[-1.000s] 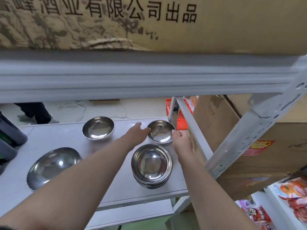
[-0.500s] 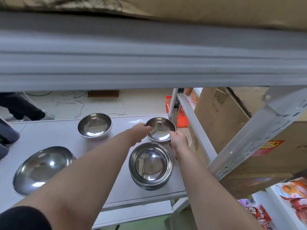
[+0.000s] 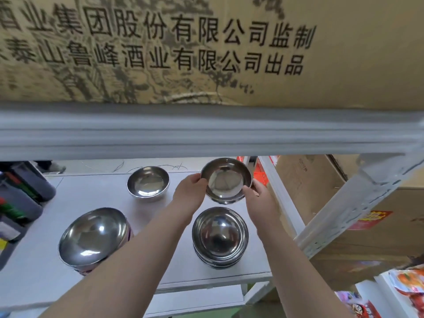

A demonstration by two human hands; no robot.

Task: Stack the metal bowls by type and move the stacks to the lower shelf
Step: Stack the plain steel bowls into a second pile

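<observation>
A small metal bowl hangs tilted above the white shelf at the back right, held between both hands. My left hand grips its left rim and my right hand grips its right rim. Directly below and nearer to me stands a stack of metal bowls. A single small bowl rests at the back middle of the shelf. A large wide metal bowl sits at the front left, on top of something I cannot make out.
A grey shelf beam crosses just above the bowls, with a printed cardboard box on it. A slanted white upright and cardboard boxes stand at the right. Dark containers sit at the shelf's left end.
Both hands closed on the small back-right bowl and lifted it off the shelf, tilting it toward me. The camera view shifted upward.
</observation>
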